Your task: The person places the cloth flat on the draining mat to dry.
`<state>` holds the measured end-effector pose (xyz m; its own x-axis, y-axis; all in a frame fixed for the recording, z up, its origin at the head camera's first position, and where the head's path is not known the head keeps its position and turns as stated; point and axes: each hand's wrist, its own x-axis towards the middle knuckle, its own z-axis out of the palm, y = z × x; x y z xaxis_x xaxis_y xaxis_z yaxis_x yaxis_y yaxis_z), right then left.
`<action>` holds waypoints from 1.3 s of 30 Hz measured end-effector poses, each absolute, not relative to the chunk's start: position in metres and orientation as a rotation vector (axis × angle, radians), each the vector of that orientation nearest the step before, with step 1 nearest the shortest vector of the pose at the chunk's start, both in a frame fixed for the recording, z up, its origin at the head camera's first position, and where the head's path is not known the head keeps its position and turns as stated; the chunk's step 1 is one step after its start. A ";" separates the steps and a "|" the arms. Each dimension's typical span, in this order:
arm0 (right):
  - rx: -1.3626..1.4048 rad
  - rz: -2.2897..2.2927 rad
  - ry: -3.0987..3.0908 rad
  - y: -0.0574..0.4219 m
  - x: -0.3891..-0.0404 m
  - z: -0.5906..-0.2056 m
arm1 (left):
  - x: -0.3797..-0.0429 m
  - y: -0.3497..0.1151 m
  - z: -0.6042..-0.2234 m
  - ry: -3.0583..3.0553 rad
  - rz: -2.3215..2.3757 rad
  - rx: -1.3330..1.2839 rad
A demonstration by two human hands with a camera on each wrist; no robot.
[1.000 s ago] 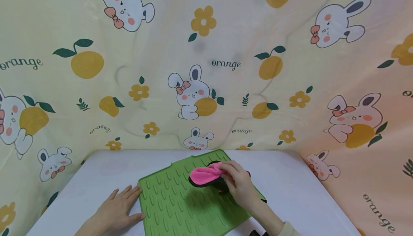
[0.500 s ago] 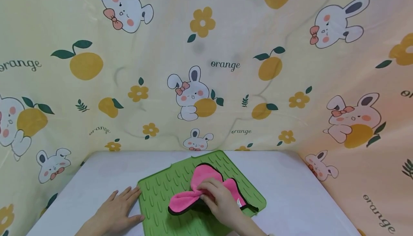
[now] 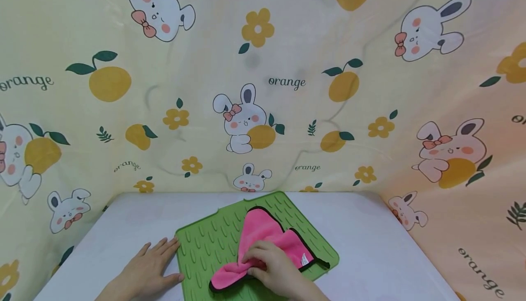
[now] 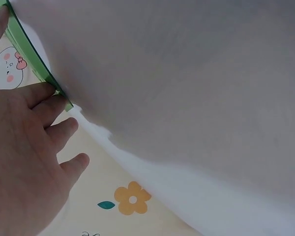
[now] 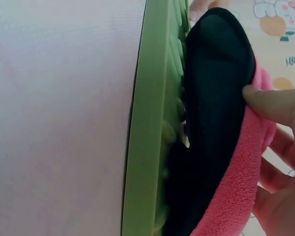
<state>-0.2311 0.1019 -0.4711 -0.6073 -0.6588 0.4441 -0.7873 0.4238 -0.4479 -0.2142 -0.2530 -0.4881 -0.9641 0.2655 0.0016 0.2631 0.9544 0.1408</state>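
A green mat with raised ridges lies slanted on the white table. Across it spreads a pink plush cloth with black edging, a white tag and a small black loop at its right corner. My right hand pinches the cloth near its middle, bunching it into folds; the nearer end flares out toward the front left. In the right wrist view the thumb presses the pink side, and the cloth's black underside faces the mat. My left hand lies flat, its fingertips and thumb at the mat's left edge.
The white table runs around the mat on both sides. Behind and beside it hangs a pale curtain printed with rabbits, oranges and flowers.
My right hand has moved left and toward me, drawing the pinched cloth down across the mat. The cloth has gone from bunched up to spread out. My left hand has stayed in place.
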 end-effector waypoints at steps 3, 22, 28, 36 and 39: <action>1.324 0.889 -2.510 0.102 -0.231 -0.474 | -0.214 -0.253 -0.486 3.070 0.245 0.403; 1.457 0.873 -2.625 0.114 -0.228 -0.464 | -0.217 -0.219 -0.458 3.146 0.370 0.610; 1.238 1.093 -2.563 0.136 -0.241 -0.449 | -0.220 -0.181 -0.447 3.220 0.549 0.848; 1.023 1.146 -2.636 0.183 -0.271 -0.448 | -0.222 -0.134 -0.444 3.060 0.825 1.140; 0.993 1.125 -2.734 0.198 -0.277 -0.451 | -0.223 -0.121 -0.443 2.994 0.829 1.151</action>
